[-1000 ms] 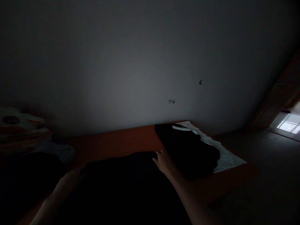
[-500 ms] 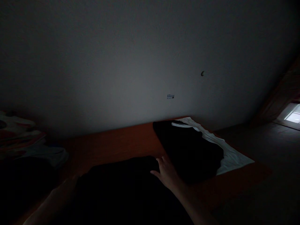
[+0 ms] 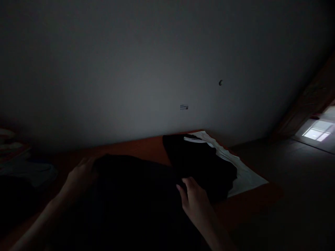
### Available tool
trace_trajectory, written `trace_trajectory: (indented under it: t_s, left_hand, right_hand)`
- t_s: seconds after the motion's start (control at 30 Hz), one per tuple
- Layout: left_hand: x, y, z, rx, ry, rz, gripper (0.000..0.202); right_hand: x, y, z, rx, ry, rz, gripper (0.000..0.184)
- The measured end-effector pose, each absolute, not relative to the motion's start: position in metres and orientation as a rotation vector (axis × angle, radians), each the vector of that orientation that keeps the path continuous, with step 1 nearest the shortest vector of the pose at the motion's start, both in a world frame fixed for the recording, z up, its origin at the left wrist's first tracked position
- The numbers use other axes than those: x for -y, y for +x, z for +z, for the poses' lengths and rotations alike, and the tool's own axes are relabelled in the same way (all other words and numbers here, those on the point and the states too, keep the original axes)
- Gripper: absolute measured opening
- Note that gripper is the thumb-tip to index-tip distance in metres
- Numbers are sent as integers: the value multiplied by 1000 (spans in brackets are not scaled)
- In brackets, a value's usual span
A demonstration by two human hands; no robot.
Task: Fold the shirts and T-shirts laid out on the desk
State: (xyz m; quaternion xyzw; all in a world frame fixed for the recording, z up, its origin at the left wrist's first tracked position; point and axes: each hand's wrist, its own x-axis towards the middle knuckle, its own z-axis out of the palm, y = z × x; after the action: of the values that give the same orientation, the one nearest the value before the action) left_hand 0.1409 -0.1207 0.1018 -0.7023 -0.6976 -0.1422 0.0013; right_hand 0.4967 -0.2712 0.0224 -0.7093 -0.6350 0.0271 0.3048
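The room is very dim. A black garment (image 3: 131,195) lies spread over the orange table (image 3: 141,148) in front of me. My left hand (image 3: 80,176) rests on its far left corner with fingers curled over the edge of the cloth. My right hand (image 3: 195,200) holds the garment's right edge, fingers bent round the fabric. Just beyond my right hand a folded black garment (image 3: 199,162) lies on a white garment (image 3: 246,174).
A pale wall (image 3: 157,69) rises right behind the table. Light-coloured clothes (image 3: 28,170) lie heaped at the far left. The dark floor (image 3: 293,174) is on the right, with a bright patch of light (image 3: 316,130) at the far right edge.
My left hand has moved up and away along the black garment's left side. My right hand has drawn back slightly toward me. The cloth's far edge now lies farther up the table.
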Motion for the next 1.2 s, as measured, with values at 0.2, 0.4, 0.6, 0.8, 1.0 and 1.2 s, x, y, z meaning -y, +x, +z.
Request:
trace_trajectory:
  t_s: [0.2,0.4,0.6,0.8,1.0,1.2]
  left_hand:
    - [-6,339,162,1770,-2548,-790,48]
    - [-4,481,169,964,-3120,-1051,78]
    - [63,429,82,423,-3363,-485,35]
    - [102,274,-12,1115,-3215,-499,36]
    - [122,149,-39,1445,-2879,-810,33]
    - [128,123,-40,1877,-2646,-1394,23]
  right_hand:
    - [281,577,94,1458,-2421,-216,25]
    - [279,657,106,1115,-2930,-100,35]
    - [292,640,49,1348,-2832,-19,36]
    - [258,568,19,1643,-2519,-44,24]
    - [188,471,4,1873,-2035,131,29]
    - [144,365,-19,2073,-1906,180,41]
